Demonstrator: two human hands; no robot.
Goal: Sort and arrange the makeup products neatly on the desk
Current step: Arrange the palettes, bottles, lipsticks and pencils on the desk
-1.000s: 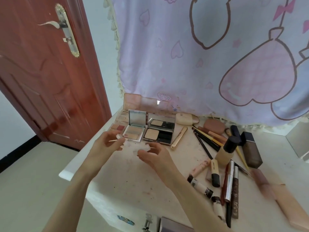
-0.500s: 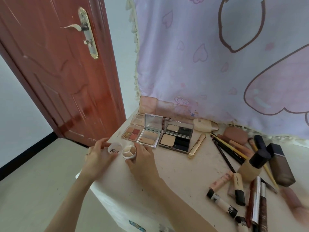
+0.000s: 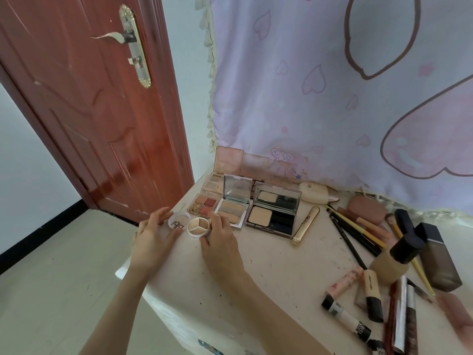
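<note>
My right hand (image 3: pixel 217 239) grips a small round white pot (image 3: pixel 198 226) of three cream shades near the desk's left corner. My left hand (image 3: pixel 151 235) holds its clear round lid (image 3: pixel 178 221) just left of the pot. Behind them stand open palettes: an eyeshadow palette (image 3: pixel 203 206), a mirrored compact (image 3: pixel 231 211) and a dark powder compact (image 3: pixel 272 216). A gold tube (image 3: pixel 305 226) lies to their right.
Pencils and brushes (image 3: pixel 353 231), a foundation bottle (image 3: pixel 394 260), a dark square bottle (image 3: pixel 439 257) and several tubes (image 3: pixel 368 295) crowd the right side of the white desk (image 3: pixel 256 272). A pink curtain (image 3: pixel 332 85) hangs behind. A red door (image 3: pixel 84 98) stands at the left.
The camera has swung left and closer. Both hands moved to the desk's left corner, and the pot and its lid now sit side by side there.
</note>
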